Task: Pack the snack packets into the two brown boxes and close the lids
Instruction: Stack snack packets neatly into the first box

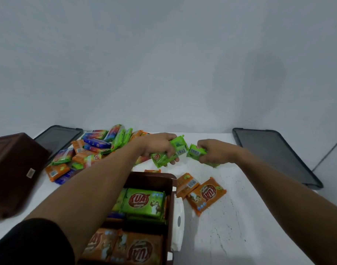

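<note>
Two green packets (178,146) clamped together in the left hand (158,145), fingers curled round them, barcode side of one turned up. Just to the right, almost touching, a third green packet (195,152) gripped in the right hand (216,152), fingers wrapped over its right end. All three held over the white table (250,217), beyond the far wall of the open brown box (170,190).

Both forearms stretched well forward and converging: the left one crossing above the box's left side, black sleeve (30,243) bunched at the near end; the right one bare, reaching in from the near right corner.

Inside the box, packed green packets (142,203) in the far part and packed orange packets (137,247) in the near part. White latch (178,224) on the box's right wall. Just right of the box, two loose orange packets (206,196) flat on the table, overlapping.

Far left of the hands, a mixed pile (98,148) of orange, green and blue packets. At the left edge, a second brown box (14,169) — tilted, small label on its side. Dark lids at the far corners, one on the left (58,138), one on the right (274,155).
</note>
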Demonstrator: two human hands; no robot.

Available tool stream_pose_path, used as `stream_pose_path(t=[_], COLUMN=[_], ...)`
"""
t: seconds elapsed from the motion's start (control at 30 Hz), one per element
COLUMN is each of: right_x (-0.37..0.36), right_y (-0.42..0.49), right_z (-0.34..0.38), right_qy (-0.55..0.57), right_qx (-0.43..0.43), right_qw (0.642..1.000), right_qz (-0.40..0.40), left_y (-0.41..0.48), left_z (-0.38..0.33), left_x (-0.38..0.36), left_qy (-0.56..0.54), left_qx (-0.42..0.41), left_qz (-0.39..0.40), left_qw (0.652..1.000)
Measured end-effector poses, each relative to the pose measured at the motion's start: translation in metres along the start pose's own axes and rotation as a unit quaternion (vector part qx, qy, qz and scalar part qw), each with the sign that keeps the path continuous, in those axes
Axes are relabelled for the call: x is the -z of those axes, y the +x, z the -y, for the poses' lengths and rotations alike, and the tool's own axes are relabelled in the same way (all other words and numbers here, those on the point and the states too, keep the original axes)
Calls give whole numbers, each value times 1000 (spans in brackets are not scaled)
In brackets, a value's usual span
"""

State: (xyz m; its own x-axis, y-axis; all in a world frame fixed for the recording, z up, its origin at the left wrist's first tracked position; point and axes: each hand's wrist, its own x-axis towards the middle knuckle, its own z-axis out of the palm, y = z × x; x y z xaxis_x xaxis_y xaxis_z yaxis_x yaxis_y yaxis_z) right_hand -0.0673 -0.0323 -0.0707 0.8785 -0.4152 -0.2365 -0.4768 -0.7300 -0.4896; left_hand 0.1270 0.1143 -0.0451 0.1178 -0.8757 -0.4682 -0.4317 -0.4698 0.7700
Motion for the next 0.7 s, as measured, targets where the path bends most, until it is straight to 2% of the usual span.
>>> stream_pose_path(t=[0.1, 0.17, 0.4, 0.7], right_x=[8, 14, 12, -29], right_y=[-12, -20, -45, -82], right_z=[16, 29, 94, 163], right_qy=[122, 161, 179, 173], right_qx=[-12, -12, 23, 41], right_qw=[992, 986, 982, 983], right_qz=[22, 36, 55, 47], left_y=[-17, -30, -82, -152], left_z=[-5, -5, 5, 51], left_x=[12, 20, 34, 38], left_qy=[-13, -24, -55, -120], left_qx=[-24, -34, -53, -19], left_qz=[46, 71, 122, 147], left_qw=[999, 997, 990, 982])
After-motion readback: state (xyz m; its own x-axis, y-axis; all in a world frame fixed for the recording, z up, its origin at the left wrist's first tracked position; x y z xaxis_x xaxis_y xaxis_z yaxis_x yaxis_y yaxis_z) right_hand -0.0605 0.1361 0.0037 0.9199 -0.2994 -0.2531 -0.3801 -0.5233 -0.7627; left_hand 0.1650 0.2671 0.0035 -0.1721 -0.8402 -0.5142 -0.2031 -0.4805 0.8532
